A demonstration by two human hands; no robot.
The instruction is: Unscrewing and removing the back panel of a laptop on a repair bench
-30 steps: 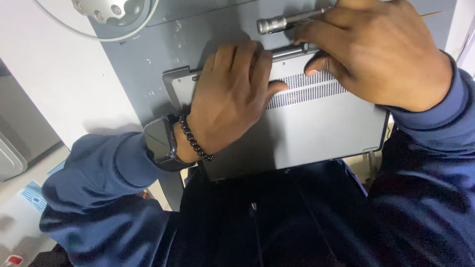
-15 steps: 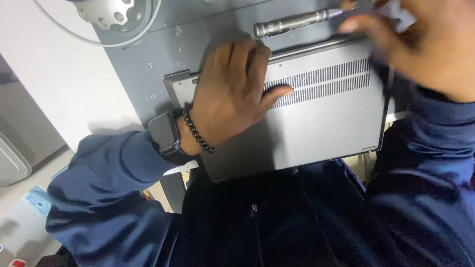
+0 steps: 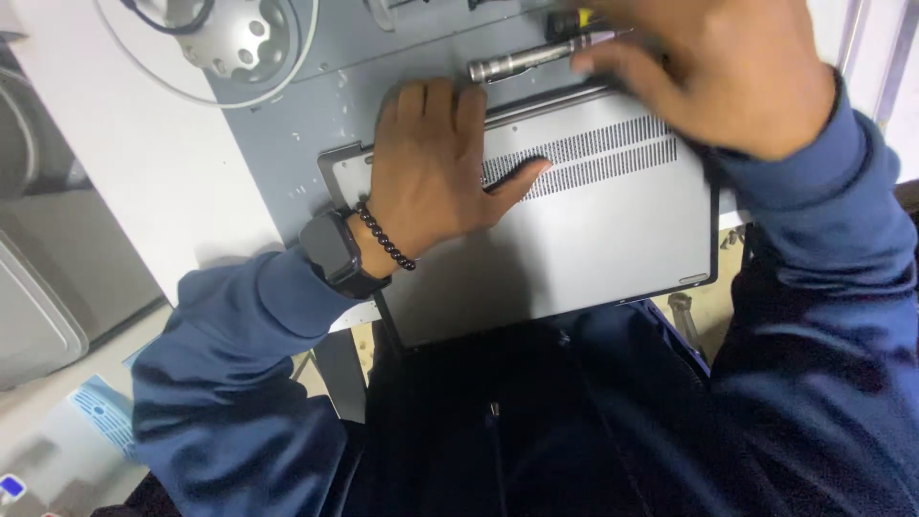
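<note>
Head view, left hand: the left hand (image 3: 436, 168) lies flat, palm down, fingers spread and thumb out, pressing on the upturned underside of a grey laptop (image 3: 593, 239); it grips nothing.
Head view, left wrist: a dark smartwatch (image 3: 335, 254) and a beaded bracelet (image 3: 385, 236) sit just above the blue sleeve (image 3: 239, 316).
Head view, right hand: the right hand (image 3: 713, 72) is blurred over the laptop's far edge, fingertips at the end of a silver screwdriver (image 3: 522, 62); whether it is clamped on the tool I cannot tell.
Head view, laptop: it lies bottom up on a grey mat (image 3: 287, 153) on the white counter (image 3: 124, 182), its near edge overhanging toward the person's lap; two rows of vent slots (image 3: 598, 158) run across it beside the left thumb.
Head view, screwdriver: it lies on the mat just beyond the laptop's far edge, roughly parallel to it.
Head view, far left: a perforated metal dome (image 3: 235, 38) inside a pale ring stands on the mat's corner, well apart from both hands.
</note>
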